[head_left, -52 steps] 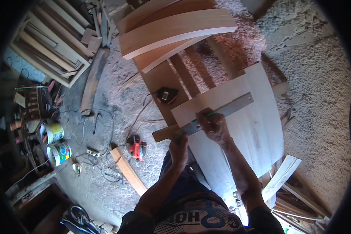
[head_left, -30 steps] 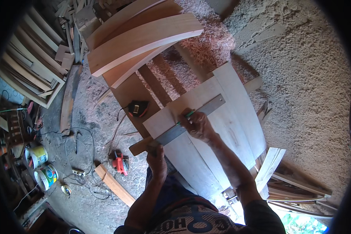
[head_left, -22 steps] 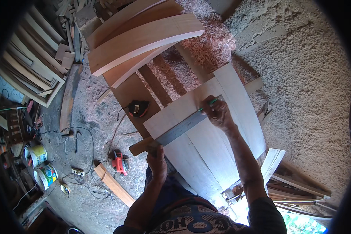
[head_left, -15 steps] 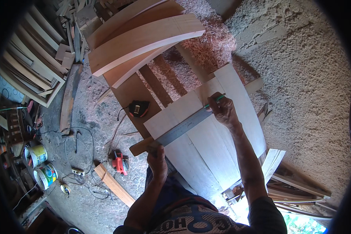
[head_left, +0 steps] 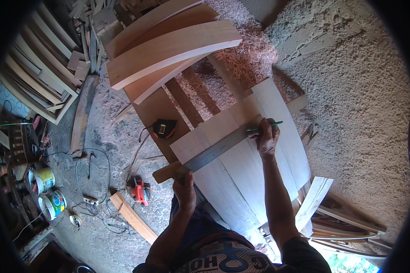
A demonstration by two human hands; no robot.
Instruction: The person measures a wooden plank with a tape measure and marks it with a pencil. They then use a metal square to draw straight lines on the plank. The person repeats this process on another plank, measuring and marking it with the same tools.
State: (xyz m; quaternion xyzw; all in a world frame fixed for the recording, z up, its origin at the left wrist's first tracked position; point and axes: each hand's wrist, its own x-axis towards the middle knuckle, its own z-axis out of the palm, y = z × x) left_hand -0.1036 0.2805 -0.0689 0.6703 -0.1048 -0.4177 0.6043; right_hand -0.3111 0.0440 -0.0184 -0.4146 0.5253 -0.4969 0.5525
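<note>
Square (head_left: 216, 149) lies diagonally — blade up-right; left hand (head_left: 184, 185) clamps its stock, right hand (head_left: 266, 136) pinches pencil (head_left: 265, 126).

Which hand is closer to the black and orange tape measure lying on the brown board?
Left. The left hand is below the black and orange tape measure, on the square's wooden handle; the right hand is farther right, holding a green pencil.

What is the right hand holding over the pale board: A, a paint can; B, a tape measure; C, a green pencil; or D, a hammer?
C: the right hand grips a thin green pencil at the far end of the metal square, while the tape measure lies apart on the brown plank.
</note>
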